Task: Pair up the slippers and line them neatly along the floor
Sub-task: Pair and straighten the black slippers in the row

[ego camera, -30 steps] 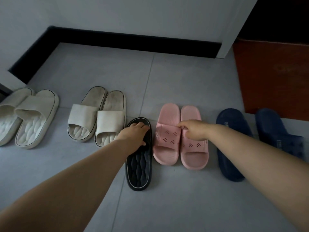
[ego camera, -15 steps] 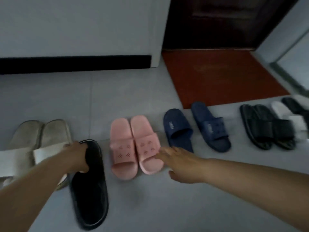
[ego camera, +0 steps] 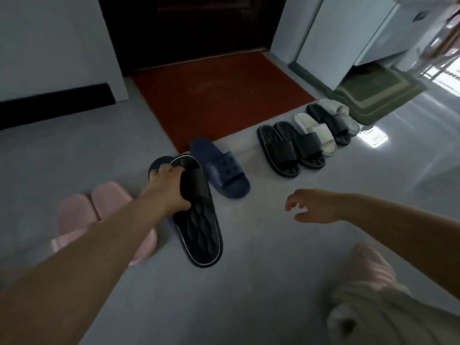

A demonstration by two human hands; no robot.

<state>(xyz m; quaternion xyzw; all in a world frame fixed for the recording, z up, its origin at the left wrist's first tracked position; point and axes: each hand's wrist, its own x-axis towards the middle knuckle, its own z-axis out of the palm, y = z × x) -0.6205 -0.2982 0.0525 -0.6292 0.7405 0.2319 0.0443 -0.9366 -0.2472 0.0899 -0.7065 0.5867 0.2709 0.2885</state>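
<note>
Gripping the black slipper (ego camera: 199,227) by its strap, my left hand (ego camera: 169,188) has its fingers curled over the band and clamped tight. The slipper sits mid-view, heel toward me, over the grey floor (ego camera: 261,282); I can't tell whether its sole touches the tiles. My right hand (ego camera: 311,207), at three o'clock from it, holds nothing, fingers loosely bent and apart. One navy slipper (ego camera: 159,163) peeks out behind the black toe at eleven o'clock, and its partner (ego camera: 221,170) lies just beside at one o'clock, near the red mat (ego camera: 219,95). The pink pair (ego camera: 104,212) is at eight o'clock, partly under my forearm. Out at two o'clock stands a black pair (ego camera: 286,148), then a white slipper (ego camera: 316,131), another black one (ego camera: 331,123) and a grey one (ego camera: 336,108).
</note>
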